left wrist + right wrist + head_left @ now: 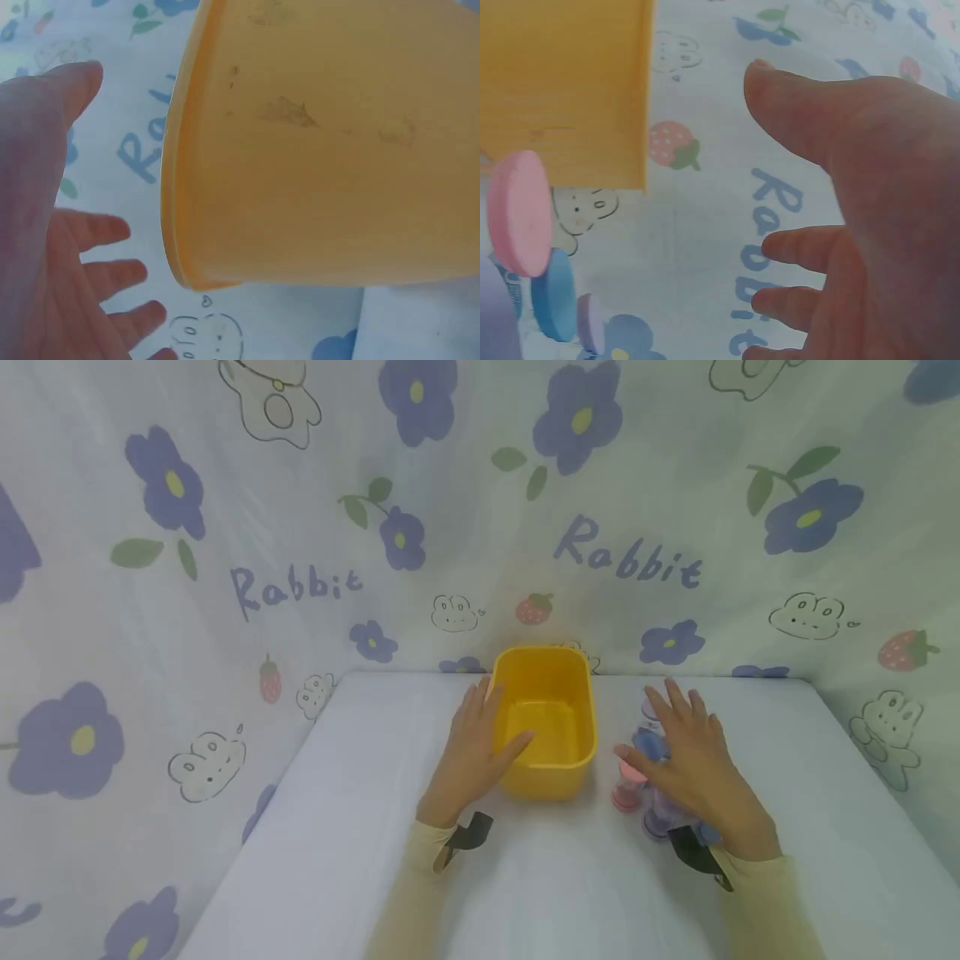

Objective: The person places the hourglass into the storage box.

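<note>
A yellow plastic bin (546, 783) stands upright on the white table, with nothing showing inside. My left hand (467, 758) hovers by its left side, fingers spread and holding nothing. In the left wrist view the fingers are apart from the bin's wall (337, 187). My right hand (693, 764), likewise spread and gripping nothing, is above a cluster of small containers, partly covering them. Among these are a container with a pink lid (521, 214), one with a blue lid (555, 294) and one with a purple lid (591, 324). Their contents cannot be made out.
The white tabletop (330, 827) extends on both sides of the bin. Behind it hangs a pale curtain (465, 468) printed with purple flowers, rabbits and strawberries, which also runs along the left and right sides. Black straps (471, 832) circle both wrists.
</note>
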The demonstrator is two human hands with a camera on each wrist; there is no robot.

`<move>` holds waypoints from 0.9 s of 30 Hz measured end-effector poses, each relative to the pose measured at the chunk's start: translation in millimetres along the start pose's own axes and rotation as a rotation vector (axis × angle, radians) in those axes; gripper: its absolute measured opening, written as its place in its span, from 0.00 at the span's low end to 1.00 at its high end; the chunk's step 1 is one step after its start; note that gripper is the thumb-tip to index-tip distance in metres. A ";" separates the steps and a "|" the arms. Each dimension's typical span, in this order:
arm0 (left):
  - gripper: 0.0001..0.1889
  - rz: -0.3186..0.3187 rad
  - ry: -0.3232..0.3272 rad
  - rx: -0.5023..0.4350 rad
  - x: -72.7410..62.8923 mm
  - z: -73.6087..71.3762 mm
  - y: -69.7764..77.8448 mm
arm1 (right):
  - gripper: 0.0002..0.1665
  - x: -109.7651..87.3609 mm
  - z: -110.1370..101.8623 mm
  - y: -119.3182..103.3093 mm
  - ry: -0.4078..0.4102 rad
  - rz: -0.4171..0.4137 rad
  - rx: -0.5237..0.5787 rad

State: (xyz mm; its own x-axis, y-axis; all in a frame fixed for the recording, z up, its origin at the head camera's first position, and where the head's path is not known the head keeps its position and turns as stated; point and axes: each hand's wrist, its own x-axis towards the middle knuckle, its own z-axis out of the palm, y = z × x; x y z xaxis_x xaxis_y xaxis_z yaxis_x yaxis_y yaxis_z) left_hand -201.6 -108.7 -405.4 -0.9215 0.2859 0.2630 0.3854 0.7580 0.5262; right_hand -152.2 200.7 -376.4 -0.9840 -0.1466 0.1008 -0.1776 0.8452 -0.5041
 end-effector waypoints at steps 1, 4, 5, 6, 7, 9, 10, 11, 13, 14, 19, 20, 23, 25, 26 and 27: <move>0.47 -0.011 0.001 -0.036 -0.3 -0.8 -2.6 | 0.59 -2.2 -3.6 0.7 0.007 -0.007 0.038; 0.51 -0.079 -0.007 -0.159 -0.5 -1.6 -9.9 | 0.57 -8.6 -14.4 4.4 0.029 -0.003 0.144; 0.53 -0.111 -0.013 -0.199 -0.5 -1.4 -11.9 | 0.56 -10.8 -17.4 5.9 0.037 0.003 0.178; 0.54 -0.145 -0.023 -0.233 -1.1 -0.8 -13.8 | 0.55 -12.9 -19.6 7.8 0.044 0.015 0.198; 0.56 -0.171 -0.032 -0.267 -1.4 0.2 -15.7 | 0.54 -15.0 -21.3 10.1 0.048 0.027 0.214; 0.58 -0.216 -0.048 -0.332 -2.5 2.5 -18.4 | 0.52 -19.9 -23.6 15.7 0.060 0.044 0.245; 0.59 -0.231 -0.057 -0.355 -3.1 4.0 -19.6 | 0.52 -22.3 -24.1 19.0 0.071 0.045 0.259; 0.59 -0.240 -0.065 -0.379 -3.5 5.4 -20.5 | 0.51 -24.4 -24.4 22.6 0.087 0.036 0.275; 0.60 -0.247 -0.083 -0.414 -3.8 9.4 -23.1 | 0.49 -28.3 -23.6 31.1 0.129 -0.002 0.287; 0.60 -0.239 -0.093 -0.435 -3.5 11.5 -24.2 | 0.49 -30.5 -22.9 35.4 0.149 -0.018 0.293; 0.56 -0.133 -0.123 -0.536 0.3 19.9 -30.4 | 0.46 -39.0 -16.9 57.8 0.214 -0.068 0.301; 0.54 -0.100 -0.124 -0.559 1.4 20.7 -31.0 | 0.45 -40.5 -15.8 62.3 0.219 -0.064 0.305; 0.49 -0.028 -0.129 -0.596 5.0 23.7 -34.6 | 0.44 -44.7 -12.6 75.1 0.239 -0.050 0.306; 0.49 0.004 -0.134 -0.613 6.7 25.1 -36.3 | 0.43 -47.4 -10.5 83.1 0.263 -0.047 0.299; 0.49 0.015 -0.139 -0.625 7.5 25.7 -37.0 | 0.43 -48.8 -9.5 86.9 0.276 -0.049 0.306; 0.50 0.023 -0.143 -0.631 7.6 25.7 -37.1 | 0.42 -50.4 -8.5 90.5 0.289 -0.051 0.312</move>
State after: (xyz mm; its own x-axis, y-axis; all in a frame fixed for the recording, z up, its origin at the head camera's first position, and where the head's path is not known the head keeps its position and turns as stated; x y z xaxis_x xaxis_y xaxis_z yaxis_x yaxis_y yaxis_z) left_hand -224.1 -119.6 -443.7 -0.8934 0.4062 0.1921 0.3192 0.2727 0.9076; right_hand -118.5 289.0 -419.8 -0.9383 0.0031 0.3458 -0.2643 0.6384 -0.7229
